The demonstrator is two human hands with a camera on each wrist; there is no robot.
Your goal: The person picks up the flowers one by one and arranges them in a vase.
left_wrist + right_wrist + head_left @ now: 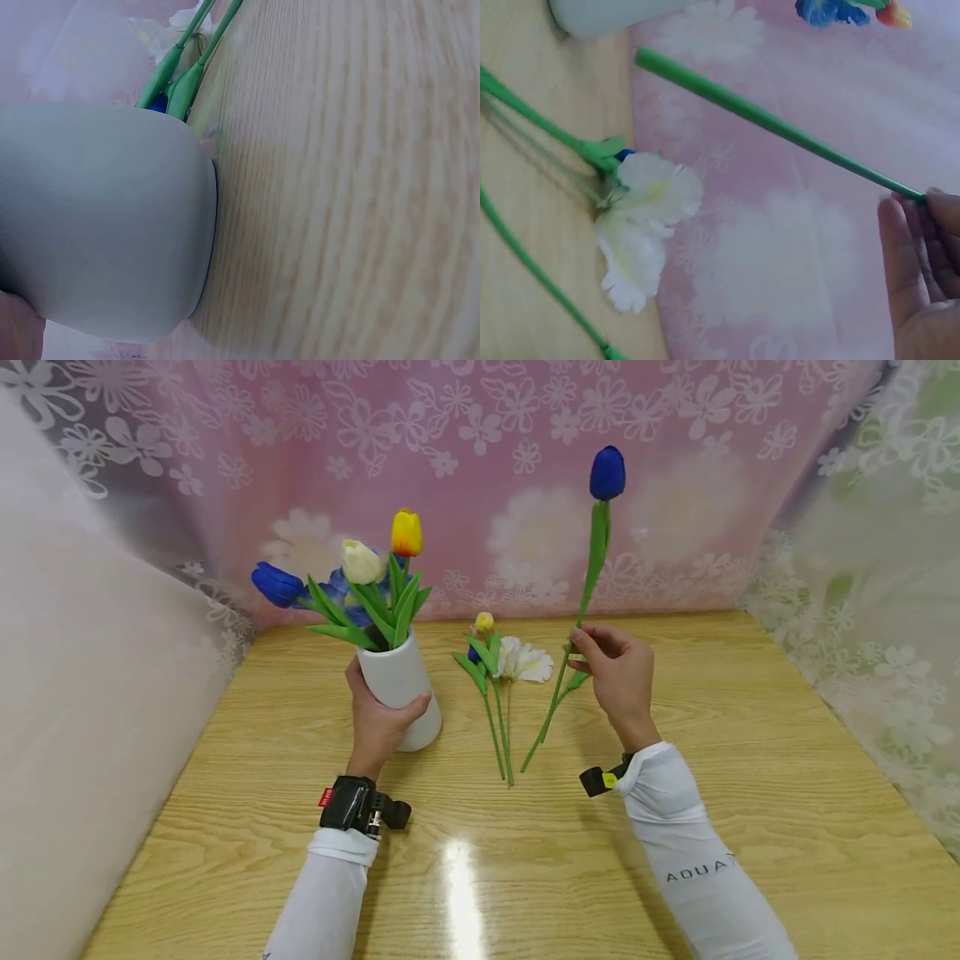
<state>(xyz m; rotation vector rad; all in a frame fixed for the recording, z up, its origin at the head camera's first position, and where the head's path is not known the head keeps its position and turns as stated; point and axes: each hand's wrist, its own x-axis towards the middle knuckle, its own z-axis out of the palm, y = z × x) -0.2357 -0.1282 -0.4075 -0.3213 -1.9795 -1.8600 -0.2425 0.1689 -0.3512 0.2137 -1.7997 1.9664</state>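
Observation:
A white vase (397,681) stands toward the left of the table, with my left hand (377,720) gripping its side. It holds a blue tulip (277,585), a white tulip (362,562), a yellow-orange tulip (407,533) and a blue ruffled flower partly hidden behind them. My right hand (621,675) pinches another blue tulip (607,473) by its stem (780,127), bloom upward. In the right wrist view, the stem's cut end points toward the vase side. Below that hand lies another green stem (532,756) with a leaf; its bloom is hidden.
Between the hands, a white ruffled flower (525,662), a small yellow bloom (484,622) and a mostly hidden blue bloom (473,654) lie on the wooden table (525,877). A pink floral curtain (465,485) hangs along the back edge.

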